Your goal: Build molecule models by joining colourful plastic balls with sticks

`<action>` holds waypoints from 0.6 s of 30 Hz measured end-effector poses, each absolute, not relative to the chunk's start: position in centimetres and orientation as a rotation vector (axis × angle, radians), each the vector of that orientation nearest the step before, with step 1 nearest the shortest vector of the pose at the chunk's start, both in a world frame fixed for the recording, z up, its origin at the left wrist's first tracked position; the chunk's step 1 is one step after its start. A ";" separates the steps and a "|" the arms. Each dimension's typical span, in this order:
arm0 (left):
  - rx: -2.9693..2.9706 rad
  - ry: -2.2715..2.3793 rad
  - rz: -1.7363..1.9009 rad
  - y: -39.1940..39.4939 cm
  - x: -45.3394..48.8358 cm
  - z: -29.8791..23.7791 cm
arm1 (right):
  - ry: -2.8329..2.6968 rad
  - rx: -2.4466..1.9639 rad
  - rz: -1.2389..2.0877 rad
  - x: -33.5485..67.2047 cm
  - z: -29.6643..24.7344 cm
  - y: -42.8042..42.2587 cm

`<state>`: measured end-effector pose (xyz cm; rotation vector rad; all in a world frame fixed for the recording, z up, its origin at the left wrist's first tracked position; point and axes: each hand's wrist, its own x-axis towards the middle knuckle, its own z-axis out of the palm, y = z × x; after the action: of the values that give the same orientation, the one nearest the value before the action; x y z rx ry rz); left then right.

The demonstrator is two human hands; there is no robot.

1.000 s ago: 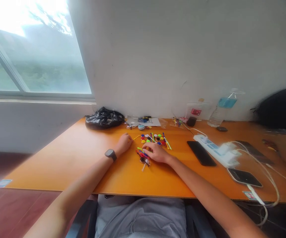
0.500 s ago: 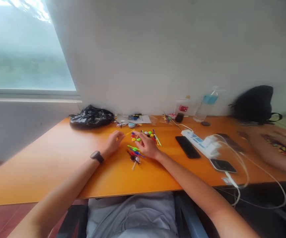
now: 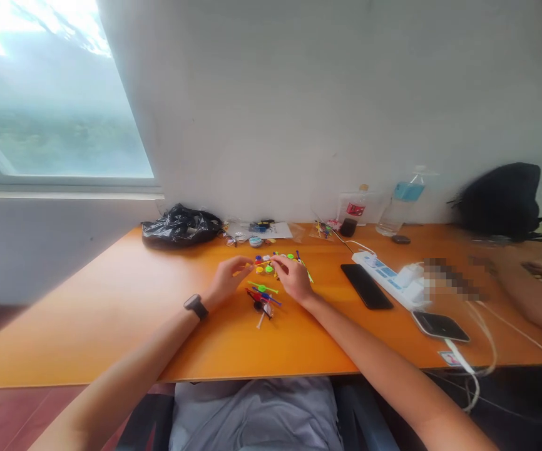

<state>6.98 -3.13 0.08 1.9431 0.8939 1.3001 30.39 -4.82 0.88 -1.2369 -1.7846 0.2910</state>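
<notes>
Between my two hands, over the desk, is a thin yellow plastic stick (image 3: pixel 263 263). My left hand (image 3: pixel 230 277), with a dark watch on the wrist, pinches its left end. The fingertips of my right hand (image 3: pixel 294 279) are closed on its right end. Small round coloured plastic pieces (image 3: pixel 268 269) lie just behind and under the fingers, some hidden by my right hand. Nearer to me is a pile of joined sticks and discs, with a green stick with a disc (image 3: pixel 262 288) on top and blue, red, black and white ones (image 3: pixel 260 307) below.
A black plastic bag (image 3: pixel 181 225) sits at the back left of the desk (image 3: pixel 111 313). To the right are a phone (image 3: pixel 366 286), a power strip (image 3: pixel 388 279) with cables and a second phone (image 3: pixel 440 326). Bottles (image 3: pixel 400 207) stand by the wall. Another person's arm (image 3: pixel 529 294) rests at the far right.
My right fingers have come down onto the yellow stick, which now lies more level between both hands. The whole view has shifted slightly.
</notes>
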 end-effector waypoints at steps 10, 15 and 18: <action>1.598 0.763 1.099 -4.4 7.8 0.7 | -1.750 -0.963 0.338 29.9 1.1 -5.6; 1.558 0.736 1.027 -5.5 8.0 2.1 | -1.879 -0.805 0.350 29.6 0.1 -5.3; 1.551 0.726 1.034 -5.5 7.9 2.4 | -1.902 -0.765 0.349 29.7 -0.3 -5.1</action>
<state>7.86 -5.52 2.44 1.5514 0.7258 1.0344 29.66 -5.14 -0.28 -0.7650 -1.9023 0.3489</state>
